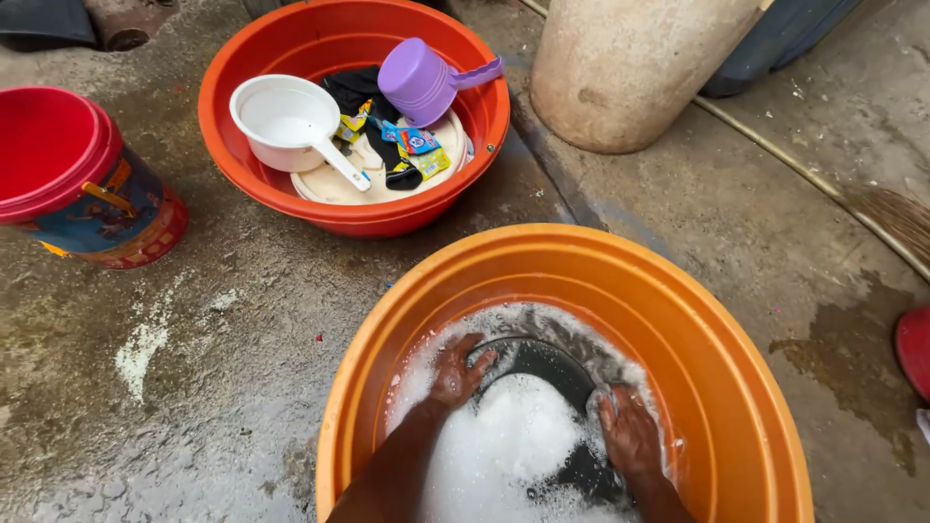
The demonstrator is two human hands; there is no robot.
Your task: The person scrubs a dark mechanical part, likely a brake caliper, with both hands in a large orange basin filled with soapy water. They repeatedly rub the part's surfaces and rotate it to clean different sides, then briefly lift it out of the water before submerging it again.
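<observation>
A big orange basin sits in front of me, full of white soap foam. A dark round pot or pan lies in the suds, partly buried. My left hand rests on its left rim with fingers spread. My right hand grips the pot's right edge, wet with foam. How much of the pot is under the suds is hidden.
Behind stands a red-orange basin holding a white scoop, a purple mug, a dark cloth and small sachets. A red bucket is at left, a concrete post at back right. The wet concrete floor surrounds everything.
</observation>
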